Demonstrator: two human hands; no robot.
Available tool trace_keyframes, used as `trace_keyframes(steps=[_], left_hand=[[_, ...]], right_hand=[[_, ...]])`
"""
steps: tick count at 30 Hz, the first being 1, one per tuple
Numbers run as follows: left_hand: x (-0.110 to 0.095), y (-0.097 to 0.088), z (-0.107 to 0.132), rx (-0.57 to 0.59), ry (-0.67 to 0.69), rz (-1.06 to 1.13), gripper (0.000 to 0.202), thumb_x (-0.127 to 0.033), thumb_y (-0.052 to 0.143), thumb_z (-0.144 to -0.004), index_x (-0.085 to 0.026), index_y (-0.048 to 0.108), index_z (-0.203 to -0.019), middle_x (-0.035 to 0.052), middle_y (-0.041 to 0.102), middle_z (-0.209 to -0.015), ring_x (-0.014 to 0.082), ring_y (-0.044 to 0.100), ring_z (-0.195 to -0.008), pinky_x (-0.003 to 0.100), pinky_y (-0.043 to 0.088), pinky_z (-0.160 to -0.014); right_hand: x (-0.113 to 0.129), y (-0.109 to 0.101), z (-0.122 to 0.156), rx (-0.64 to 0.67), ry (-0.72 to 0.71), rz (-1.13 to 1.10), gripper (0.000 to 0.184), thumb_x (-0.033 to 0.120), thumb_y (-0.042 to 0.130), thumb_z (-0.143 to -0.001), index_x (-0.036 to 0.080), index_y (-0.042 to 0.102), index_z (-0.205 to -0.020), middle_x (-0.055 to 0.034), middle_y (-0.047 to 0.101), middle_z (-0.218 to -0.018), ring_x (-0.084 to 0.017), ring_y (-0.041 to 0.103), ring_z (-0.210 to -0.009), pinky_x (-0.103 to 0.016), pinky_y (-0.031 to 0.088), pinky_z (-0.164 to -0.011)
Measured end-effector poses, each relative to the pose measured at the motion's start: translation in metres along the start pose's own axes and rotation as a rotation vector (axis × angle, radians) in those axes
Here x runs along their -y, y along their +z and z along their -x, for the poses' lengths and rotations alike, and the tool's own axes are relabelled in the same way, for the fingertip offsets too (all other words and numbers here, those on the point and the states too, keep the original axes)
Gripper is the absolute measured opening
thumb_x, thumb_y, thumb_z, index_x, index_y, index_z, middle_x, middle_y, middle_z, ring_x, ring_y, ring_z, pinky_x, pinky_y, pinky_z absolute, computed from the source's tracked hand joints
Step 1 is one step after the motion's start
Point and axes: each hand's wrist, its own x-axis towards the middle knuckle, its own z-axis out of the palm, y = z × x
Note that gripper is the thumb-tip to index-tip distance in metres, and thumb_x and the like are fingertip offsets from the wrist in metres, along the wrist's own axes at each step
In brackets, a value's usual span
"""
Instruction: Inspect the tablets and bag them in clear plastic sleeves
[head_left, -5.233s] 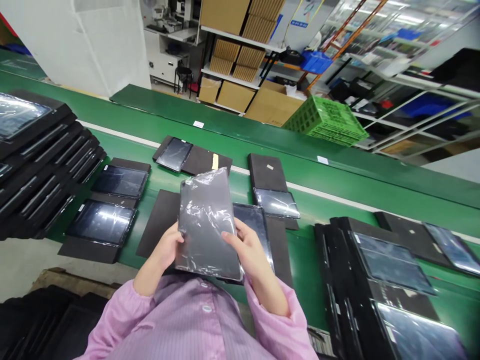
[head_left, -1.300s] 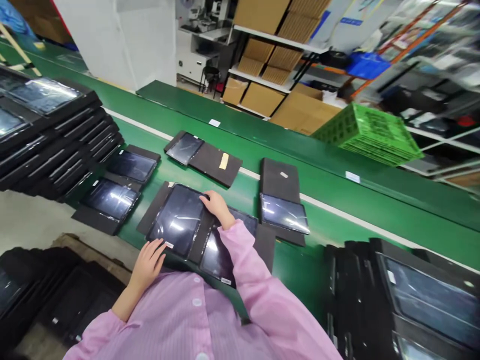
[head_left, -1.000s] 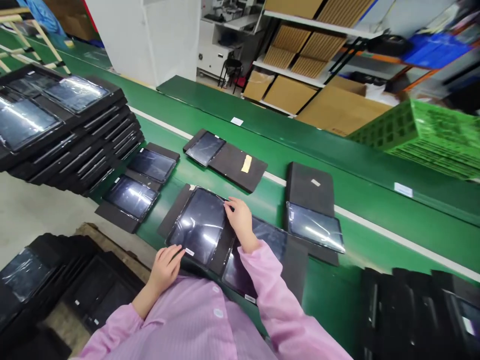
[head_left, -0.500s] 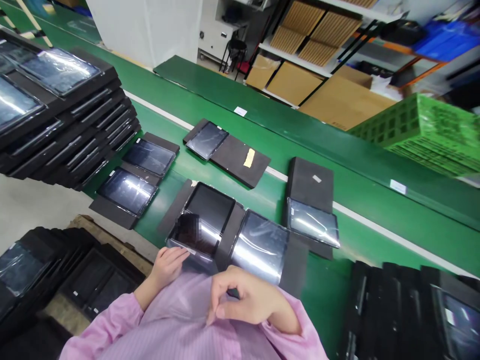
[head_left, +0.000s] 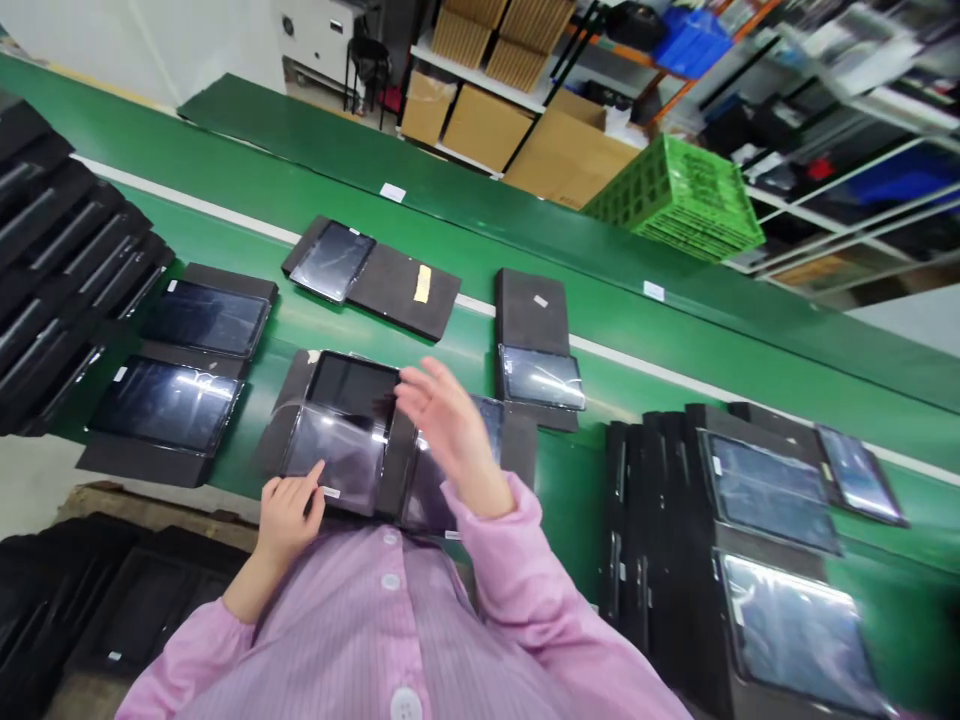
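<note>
In front of me a screen panel lies in a black foam tray. A cloudy clear film with a white label covers its lower part; the upper part looks dark and glossy. My left hand rests at the film's lower left, index finger stretched out on it and the other fingers loosely bent. Above the gap between the two panels, my right hand is raised and open, fingers spread, holding nothing. It partly hides the second panel on the right.
Two film-covered panels lie in a tray to the left. Further back are two half-filled trays. Stacked trays stand left and right. A green crate sits beyond the green bench.
The film now covers much more of the near panel, reaching up from its lower edge. My right hand has risen from my chest and opened. The view has shifted right.
</note>
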Motion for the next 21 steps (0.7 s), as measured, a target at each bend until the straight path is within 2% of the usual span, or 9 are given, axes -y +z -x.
trace_keyframes(steps=[2, 5, 7, 9, 11, 13, 15, 18, 21], left_hand=[[-0.005, -0.003, -0.019, 0.071, 0.019, -0.031, 0.031, -0.021, 0.049, -0.098, -0.017, 0.067, -0.122, -0.0009, 0.064, -0.067, 0.0145, 0.059, -0.066, 0.035, 0.038, -0.081], [-0.012, 0.000, -0.040, 0.144, 0.018, -0.042, 0.032, -0.024, 0.047, -0.099, -0.015, 0.067, -0.122, -0.0012, 0.059, -0.065, 0.0156, 0.056, -0.065, 0.035, 0.039, -0.081], [-0.018, 0.006, -0.049, 0.181, 0.019, -0.052, 0.035, -0.027, 0.047, -0.099, -0.013, 0.065, -0.125, 0.0003, 0.060, -0.068, 0.0176, 0.057, -0.067, 0.035, 0.040, -0.081], [-0.025, 0.013, -0.053, 0.224, 0.054, -0.049, 0.038, -0.029, 0.048, -0.098, -0.012, 0.063, -0.128, 0.0034, 0.063, -0.076, 0.0204, 0.058, -0.073, 0.036, 0.041, -0.079], [-0.033, 0.019, -0.055, 0.259, 0.094, -0.023, 0.039, -0.031, 0.050, -0.097, -0.013, 0.062, -0.130, 0.0064, 0.065, -0.086, 0.0225, 0.059, -0.079, 0.037, 0.042, -0.078], [-0.041, 0.024, -0.054, 0.269, 0.120, 0.023, 0.039, -0.032, 0.052, -0.096, -0.015, 0.063, -0.129, 0.0090, 0.067, -0.097, 0.0241, 0.060, -0.087, 0.037, 0.043, -0.080], [-0.048, 0.026, -0.052, 0.279, 0.167, 0.079, 0.039, -0.034, 0.053, -0.095, -0.018, 0.063, -0.129, 0.0112, 0.067, -0.109, 0.0256, 0.060, -0.099, 0.039, 0.045, -0.086], [-0.059, 0.027, -0.049, 0.337, 0.275, 0.137, 0.038, -0.036, 0.055, -0.094, -0.024, 0.065, -0.129, 0.0117, 0.063, -0.127, 0.0284, 0.057, -0.115, 0.042, 0.043, -0.095], [-0.068, 0.027, -0.047, 0.410, 0.266, 0.106, 0.041, -0.040, 0.060, -0.091, -0.029, 0.066, -0.130, 0.0118, 0.058, -0.137, 0.0326, 0.054, -0.121, 0.048, 0.041, -0.097]], right_hand=[[0.012, -0.049, -0.021, -0.159, -0.108, 0.194, 0.040, 0.041, 0.061, -0.085, 0.024, 0.052, -0.120, -0.0057, 0.070, -0.114, -0.016, 0.072, -0.091, -0.032, 0.059, -0.086], [0.021, -0.123, -0.040, -0.389, -0.179, 0.759, 0.043, 0.038, 0.045, -0.092, 0.017, 0.049, -0.129, -0.0116, 0.071, -0.110, -0.018, 0.072, -0.088, -0.036, 0.058, -0.086], [0.023, -0.160, -0.042, -0.486, -0.190, 0.939, 0.043, 0.031, 0.044, -0.090, 0.010, 0.052, -0.127, -0.0168, 0.070, -0.110, -0.021, 0.070, -0.092, -0.041, 0.055, -0.091], [0.023, -0.184, -0.039, -0.509, -0.186, 1.033, 0.038, 0.025, 0.050, -0.088, 0.008, 0.060, -0.119, -0.0192, 0.070, -0.110, -0.023, 0.069, -0.096, -0.044, 0.051, -0.097], [0.022, -0.194, -0.032, -0.442, -0.160, 1.124, 0.027, 0.022, 0.057, -0.085, 0.010, 0.069, -0.105, -0.0162, 0.072, -0.106, -0.023, 0.069, -0.094, -0.042, 0.051, -0.097], [0.020, -0.195, -0.025, -0.324, -0.130, 1.189, 0.016, 0.020, 0.065, -0.082, 0.014, 0.074, -0.093, -0.0108, 0.075, -0.099, -0.021, 0.069, -0.092, -0.037, 0.052, -0.095], [0.019, -0.194, -0.019, -0.241, -0.124, 1.236, 0.012, 0.019, 0.070, -0.080, 0.017, 0.076, -0.090, -0.0078, 0.075, -0.099, -0.021, 0.069, -0.095, -0.034, 0.051, -0.096], [0.016, -0.190, -0.011, -0.246, -0.154, 1.294, 0.012, 0.017, 0.070, -0.081, 0.017, 0.075, -0.092, -0.0091, 0.072, -0.109, -0.024, 0.065, -0.107, -0.039, 0.046, -0.105], [0.011, -0.181, 0.001, -0.290, -0.183, 1.320, 0.010, 0.012, 0.064, -0.084, 0.017, 0.072, -0.084, -0.0113, 0.068, -0.118, -0.027, 0.058, -0.118, -0.045, 0.041, -0.110]])
